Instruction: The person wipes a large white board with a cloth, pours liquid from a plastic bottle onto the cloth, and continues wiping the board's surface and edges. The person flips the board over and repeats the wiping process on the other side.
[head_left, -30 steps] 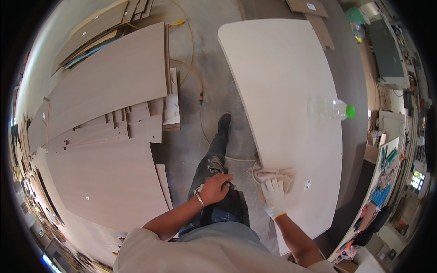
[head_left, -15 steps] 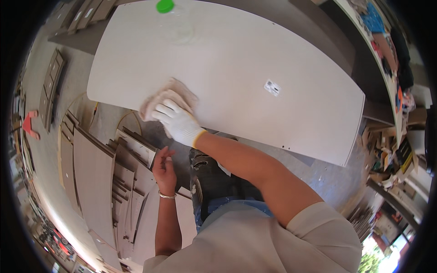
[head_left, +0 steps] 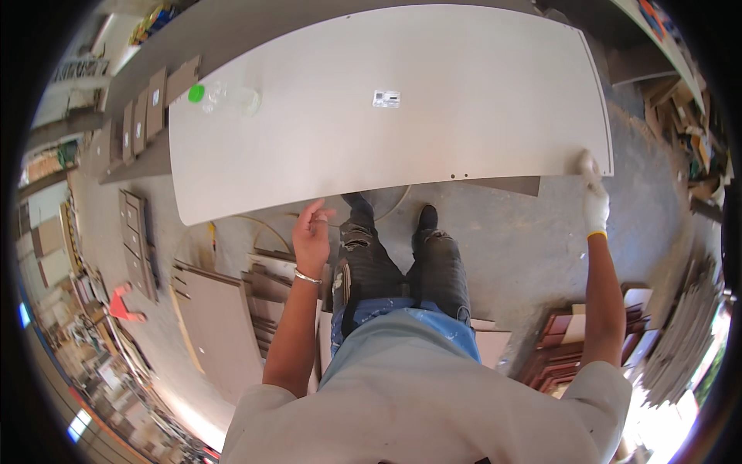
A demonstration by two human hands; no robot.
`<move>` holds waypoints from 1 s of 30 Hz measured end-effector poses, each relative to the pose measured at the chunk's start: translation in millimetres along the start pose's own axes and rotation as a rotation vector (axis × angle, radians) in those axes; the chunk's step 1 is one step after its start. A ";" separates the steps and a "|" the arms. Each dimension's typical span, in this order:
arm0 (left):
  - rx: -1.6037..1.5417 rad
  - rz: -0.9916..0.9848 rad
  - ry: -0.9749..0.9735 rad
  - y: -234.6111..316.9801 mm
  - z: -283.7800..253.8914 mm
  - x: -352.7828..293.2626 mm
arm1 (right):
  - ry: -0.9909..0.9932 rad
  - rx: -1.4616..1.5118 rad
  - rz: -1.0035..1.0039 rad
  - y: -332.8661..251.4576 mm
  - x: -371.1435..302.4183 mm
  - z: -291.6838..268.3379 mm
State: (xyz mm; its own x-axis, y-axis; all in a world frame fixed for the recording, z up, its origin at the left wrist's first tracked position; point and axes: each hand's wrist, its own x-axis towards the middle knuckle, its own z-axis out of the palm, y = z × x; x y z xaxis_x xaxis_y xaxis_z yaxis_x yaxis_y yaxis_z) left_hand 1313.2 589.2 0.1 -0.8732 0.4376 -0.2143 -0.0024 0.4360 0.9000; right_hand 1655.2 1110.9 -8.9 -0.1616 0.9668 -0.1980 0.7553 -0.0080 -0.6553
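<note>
White-gloved right hand (head_left: 594, 199) touches one panel (head_left: 325, 139) bearing one bottle (head_left: 218, 97).

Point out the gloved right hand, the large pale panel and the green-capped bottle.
Gloved right hand (head_left: 595, 201): head view, on the back of the glove.
Large pale panel (head_left: 371, 143): head view, on its bare face.
Green-capped bottle (head_left: 217, 97): head view, on its clear body.

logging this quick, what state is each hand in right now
Left bare hand: loosely open, holding nothing visible.
Right white-gloved hand: at the near right corner of the large pale flat panel; blurred, grip cannot be told.
</note>
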 end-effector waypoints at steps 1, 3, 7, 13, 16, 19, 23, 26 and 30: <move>0.045 0.012 -0.031 8.7 -4.4 5.4 | -0.006 0.189 -0.062 -14.6 -17.9 19.2; 0.079 0.056 -0.083 7.2 8.2 29.1 | -0.032 -0.159 -0.407 22.9 -6.5 77.6; 0.482 0.296 -0.093 2.1 16.2 74.5 | 0.041 -0.294 -0.706 -74.8 -99.6 221.0; 0.903 0.271 -0.177 -68.5 -104.4 193.3 | -0.271 0.075 -1.052 -232.6 -338.8 402.8; 1.004 0.275 -0.267 -91.2 -154.1 212.5 | -0.351 0.252 -1.118 -214.3 -362.7 398.6; 1.083 0.491 -0.379 -94.9 -182.9 221.0 | -0.111 0.138 -0.928 -167.1 -289.9 345.2; 1.080 0.568 -0.470 -80.5 -170.7 226.3 | 0.204 -0.318 -0.517 -81.6 -149.1 209.3; 1.071 0.485 -0.471 -80.1 -179.3 228.0 | 0.496 -0.499 -0.547 -95.1 -134.0 195.9; 0.970 0.342 -0.550 -78.0 -211.7 234.6 | 0.352 -0.172 -0.757 -211.3 -264.9 320.4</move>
State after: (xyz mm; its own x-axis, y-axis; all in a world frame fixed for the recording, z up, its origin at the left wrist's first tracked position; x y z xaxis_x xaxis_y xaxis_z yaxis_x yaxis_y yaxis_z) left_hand 1005.4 491.3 -39.9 -0.4269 0.8266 -0.3666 0.7733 0.5439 0.3259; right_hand 1335.0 774.7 -51.5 -0.4765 0.7191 0.5058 0.6138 0.6840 -0.3942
